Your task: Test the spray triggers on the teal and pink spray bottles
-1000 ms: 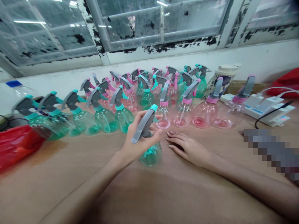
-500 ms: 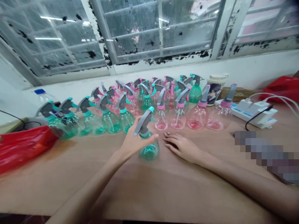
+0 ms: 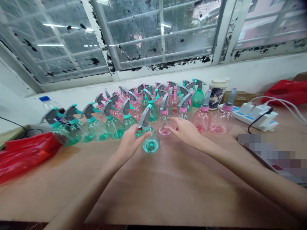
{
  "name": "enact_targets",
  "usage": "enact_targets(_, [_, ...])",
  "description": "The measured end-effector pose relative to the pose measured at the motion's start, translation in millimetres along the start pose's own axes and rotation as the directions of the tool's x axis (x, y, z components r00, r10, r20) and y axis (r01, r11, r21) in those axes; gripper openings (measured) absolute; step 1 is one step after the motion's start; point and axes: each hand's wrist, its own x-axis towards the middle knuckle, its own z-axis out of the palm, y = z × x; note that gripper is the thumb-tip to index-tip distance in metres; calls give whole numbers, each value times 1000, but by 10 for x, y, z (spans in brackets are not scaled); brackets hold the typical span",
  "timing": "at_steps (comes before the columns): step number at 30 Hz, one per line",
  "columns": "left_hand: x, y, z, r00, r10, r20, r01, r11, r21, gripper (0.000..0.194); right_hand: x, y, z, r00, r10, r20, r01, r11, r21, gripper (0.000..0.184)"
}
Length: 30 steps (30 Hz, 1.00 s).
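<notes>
A clear green spray bottle (image 3: 150,145) with a grey and teal trigger head is upright in front of the rows. My left hand (image 3: 130,140) is closed round its neck from the left, thumb in front and fingers partly hidden behind. To the right, my right hand (image 3: 187,131) is open, thumb and fingers apart, beside a pink-collared spray bottle (image 3: 164,119). It partly covers another pink spray bottle (image 3: 183,110); whether it touches either one I cannot tell. Several green spray bottles (image 3: 115,126) line up at the left.
Further right are a large pink spray bottle (image 3: 201,123), a printed cup (image 3: 217,94) and a white power strip (image 3: 257,116) with cables. A red plastic bag (image 3: 26,151) lies on the brown table (image 3: 144,191) at left, another red bag (image 3: 285,92) at the back right. Barred windows stand behind.
The green spray bottle has moved away from me towards the rows, with my left hand on it. My right hand has risen off the table towards the pink spray bottles, its fingers spreading.
</notes>
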Motion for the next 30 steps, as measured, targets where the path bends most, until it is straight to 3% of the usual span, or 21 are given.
enact_targets(6, [305, -85, 79, 998, 49, -47, -46, 998, 52, 38, 279, -117, 168, 978, 209, -23, -209, 977, -38, 76])
enact_targets(13, [519, -146, 80, 999, 22, -37, -19, 998, 68, 33, 349, -169, 226, 961, 275, -4, -275, 960, -58, 67])
enact_targets(25, [661, -260, 292, 991, -22, -131, 19, 1000, -21, 37, -28, -193, 103, 974, 226, 5, -226, 973, -48, 67])
enact_targets(30, [473, -197, 242, 990, -10, -143, 1, 998, -68, 48, -216, -220, 66, 982, 187, -22, -188, 982, -31, 69])
